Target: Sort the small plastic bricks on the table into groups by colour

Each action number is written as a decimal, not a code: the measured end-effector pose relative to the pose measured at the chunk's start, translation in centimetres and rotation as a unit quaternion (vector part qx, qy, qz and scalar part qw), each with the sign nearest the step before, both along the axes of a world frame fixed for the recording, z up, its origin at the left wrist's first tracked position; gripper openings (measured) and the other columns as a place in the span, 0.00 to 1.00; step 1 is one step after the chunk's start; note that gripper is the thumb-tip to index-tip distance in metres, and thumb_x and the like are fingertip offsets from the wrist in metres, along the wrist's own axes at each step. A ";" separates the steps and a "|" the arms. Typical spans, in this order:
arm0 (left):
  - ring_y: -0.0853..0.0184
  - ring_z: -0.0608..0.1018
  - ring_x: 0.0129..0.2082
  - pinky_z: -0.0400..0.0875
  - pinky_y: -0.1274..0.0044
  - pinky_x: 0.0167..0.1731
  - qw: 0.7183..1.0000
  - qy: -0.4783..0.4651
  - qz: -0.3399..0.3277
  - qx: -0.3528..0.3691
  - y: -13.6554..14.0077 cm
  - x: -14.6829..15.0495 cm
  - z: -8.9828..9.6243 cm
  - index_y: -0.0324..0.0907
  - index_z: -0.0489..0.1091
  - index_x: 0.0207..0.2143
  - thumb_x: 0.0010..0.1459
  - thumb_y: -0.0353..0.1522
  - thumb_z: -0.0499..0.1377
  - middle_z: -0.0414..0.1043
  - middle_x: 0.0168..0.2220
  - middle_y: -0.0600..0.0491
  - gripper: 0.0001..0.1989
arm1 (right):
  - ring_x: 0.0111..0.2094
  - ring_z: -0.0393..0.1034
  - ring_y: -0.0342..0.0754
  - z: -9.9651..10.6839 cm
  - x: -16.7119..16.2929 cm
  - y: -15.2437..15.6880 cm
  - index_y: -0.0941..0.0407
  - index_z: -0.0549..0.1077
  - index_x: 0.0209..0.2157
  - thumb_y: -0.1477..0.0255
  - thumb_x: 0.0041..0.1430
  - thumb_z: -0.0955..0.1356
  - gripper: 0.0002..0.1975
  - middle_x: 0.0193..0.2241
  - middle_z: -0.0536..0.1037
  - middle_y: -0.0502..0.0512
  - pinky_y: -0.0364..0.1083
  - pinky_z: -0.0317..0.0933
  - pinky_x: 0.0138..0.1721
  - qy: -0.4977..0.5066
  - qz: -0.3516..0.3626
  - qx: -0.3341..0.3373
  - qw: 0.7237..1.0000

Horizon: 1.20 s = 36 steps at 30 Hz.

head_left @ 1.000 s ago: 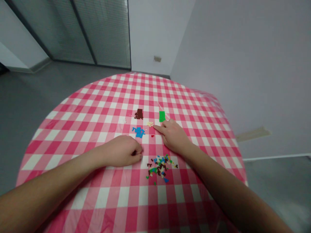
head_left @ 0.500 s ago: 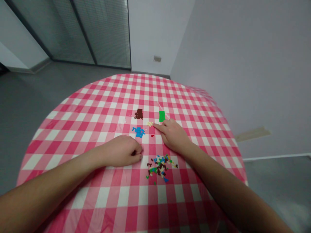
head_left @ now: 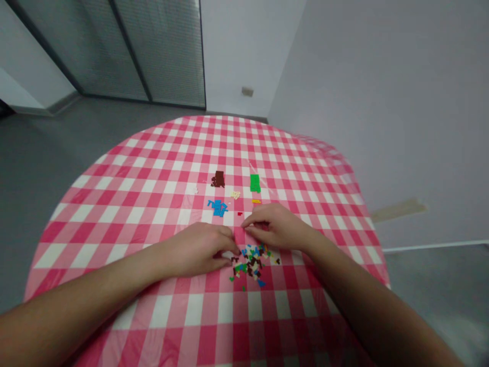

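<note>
My left hand [head_left: 204, 250] is at the left edge of a mixed pile of small coloured building bricks [head_left: 252, 262]. Its thumb and forefinger are apart around the pile's edge, and I see nothing between them. Just above the same pile, my right hand [head_left: 277, 227] has its fingers curved and slightly parted, with no piece visible in them. A small red group of bricks [head_left: 240, 214] lies just beyond its fingertips. Yellow bricks [head_left: 256, 201] lie past its knuckles. Blue bricks [head_left: 218, 208] form a loose heap beyond my left hand.
Farther back lie dark brown bricks [head_left: 218, 179], green bricks [head_left: 254, 183] set together, cream bricks [head_left: 236, 194] and a few white bits [head_left: 196, 190]. A red-and-white checked cloth [head_left: 168, 316] covers the round table. A wall [head_left: 382, 102] stands close on the right.
My right hand has drawn back from the cream bricks toward the mixed pile, uncovering the yellow bricks. My left hand has moved right to the pile's edge, its fingers now apart.
</note>
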<state>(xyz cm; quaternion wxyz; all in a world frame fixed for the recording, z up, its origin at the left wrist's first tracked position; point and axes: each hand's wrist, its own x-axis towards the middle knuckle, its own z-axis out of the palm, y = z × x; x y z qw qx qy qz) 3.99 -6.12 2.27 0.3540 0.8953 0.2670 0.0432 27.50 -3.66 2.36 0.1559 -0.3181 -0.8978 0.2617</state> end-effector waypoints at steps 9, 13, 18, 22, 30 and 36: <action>0.66 0.81 0.39 0.71 0.77 0.39 1.000 0.006 -0.003 0.008 -0.2 0.5 -0.6 0.43 0.79 0.39 0.61 0.27 0.61 0.80 0.41 0.53 0.07 | 0.28 0.71 0.43 -0.2 0.3 0.3 0.56 0.81 0.37 0.74 0.61 0.67 0.09 0.29 0.81 0.53 0.43 0.60 0.32 -0.011 -0.029 0.000 1.000; 0.66 0.81 0.39 0.72 0.77 0.41 1.000 -0.019 0.013 0.009 0.1 0.2 -0.4 0.43 0.78 0.40 0.63 0.27 0.60 0.80 0.40 0.52 0.07 | 0.31 0.74 0.45 -0.6 0.4 0.4 0.56 0.81 0.38 0.73 0.62 0.66 0.10 0.31 0.83 0.55 0.45 0.63 0.35 -0.004 -0.050 0.001 0.999; 0.64 0.80 0.39 0.72 0.74 0.41 0.983 -0.063 0.146 0.094 2.7 -1.7 -0.4 0.44 0.78 0.39 0.64 0.30 0.58 0.81 0.38 0.52 0.08 | 0.34 0.76 0.47 -1.1 0.5 0.6 0.55 0.81 0.39 0.73 0.62 0.66 0.10 0.35 0.84 0.55 0.46 0.66 0.37 0.020 -0.089 -0.002 0.996; 0.62 0.79 0.37 0.71 0.72 0.37 0.931 -0.044 0.308 0.194 5.5 -3.0 -1.3 0.42 0.79 0.39 0.64 0.35 0.59 0.80 0.38 0.50 0.10 | 0.36 0.77 0.47 -1.1 0.3 0.7 0.55 0.81 0.39 0.73 0.62 0.67 0.10 0.36 0.84 0.56 0.47 0.67 0.38 0.018 -0.103 -0.008 0.995; 0.57 0.77 0.39 0.68 0.71 0.34 0.884 0.068 0.364 0.286 7.3 -2.7 -2.6 0.43 0.81 0.40 0.63 0.36 0.59 0.78 0.37 0.48 0.11 | 0.37 0.78 0.48 -1.2 0.1 0.8 0.54 0.81 0.38 0.74 0.62 0.66 0.11 0.37 0.84 0.56 0.47 0.68 0.39 0.011 -0.096 -0.004 0.995; 0.57 0.76 0.37 0.66 0.71 0.31 0.878 0.094 0.359 0.304 6.7 -2.9 -2.0 0.42 0.81 0.39 0.63 0.37 0.58 0.76 0.35 0.48 0.12 | 0.36 0.77 0.48 -1.1 0.2 0.7 0.54 0.81 0.39 0.73 0.62 0.66 0.11 0.37 0.84 0.56 0.47 0.68 0.38 0.009 -0.102 -0.005 0.995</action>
